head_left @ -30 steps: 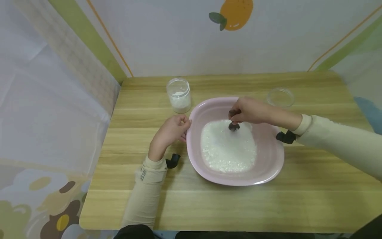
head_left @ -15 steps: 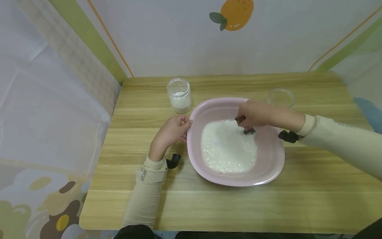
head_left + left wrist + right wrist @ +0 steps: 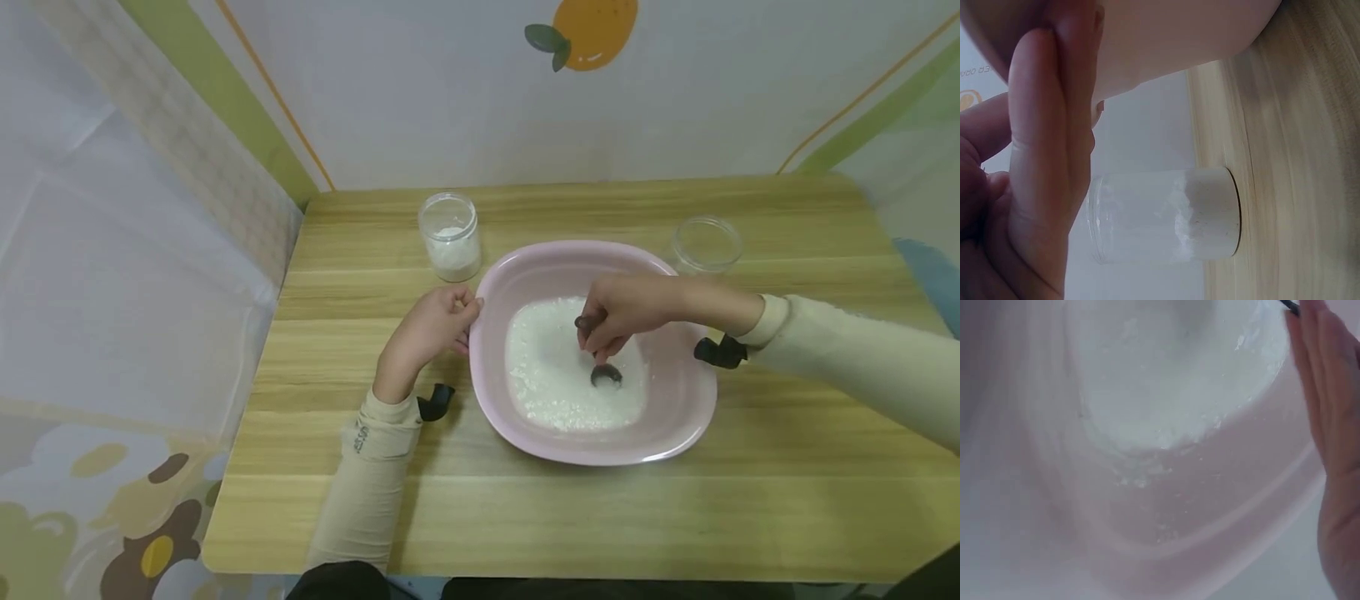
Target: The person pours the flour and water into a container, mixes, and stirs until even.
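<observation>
A pink oval basin [image 3: 517,437] stands on the table with a wet white mixture [image 3: 551,392] spread over its floor. My left hand [image 3: 427,333] pinches the basin's left rim between thumb and fingers. In the left wrist view, the left hand [image 3: 1047,150] lies against the basin's outer wall [image 3: 1166,37]. Over the basin, my right hand [image 3: 630,307] grips a dark spoon [image 3: 606,376] by its handle, the bowl end down in the mixture. The right wrist view shows the right hand [image 3: 1338,406] at the edge, with only a bit of the spoon visible.
Behind the basin's left end stands an uncovered clear jar [image 3: 452,242], partly filled with white powder. A clear round lid-like piece [image 3: 707,243] lies behind the right end, near the right forearm. The wooden table [image 3: 337,500] backs onto a printed cloth wall [image 3: 450,100].
The right hand moves the spoon through the mixture, first to the right, then left and toward the front of the basin. The left hand stays on the rim.
</observation>
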